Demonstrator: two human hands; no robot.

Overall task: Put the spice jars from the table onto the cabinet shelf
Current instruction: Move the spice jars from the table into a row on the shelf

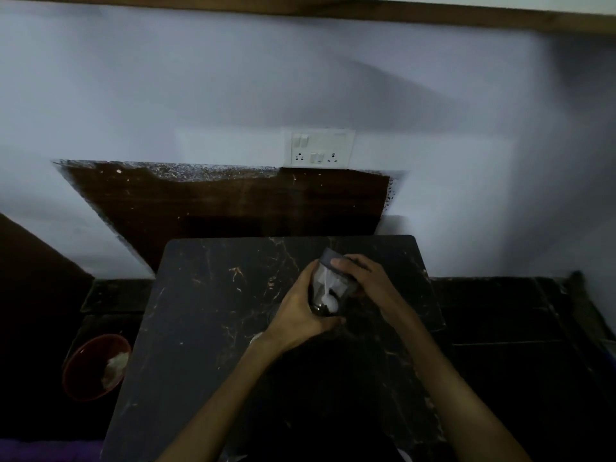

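A clear spice jar (331,288) with a dark lid and white contents is held tilted above the dark marble table (206,311). My left hand (300,311) wraps the jar's body from below and the left. My right hand (363,278) grips the lid end from the right. The brown wooden edge of a cabinet shelf (333,11) runs along the top of the view, above the wall. No other jars are visible on the table.
A red bin (90,365) with white scraps stands on the floor left of the table. A white switch and socket panel (319,148) is on the wall behind. A dark brown board (226,201) leans against the wall beyond the table.
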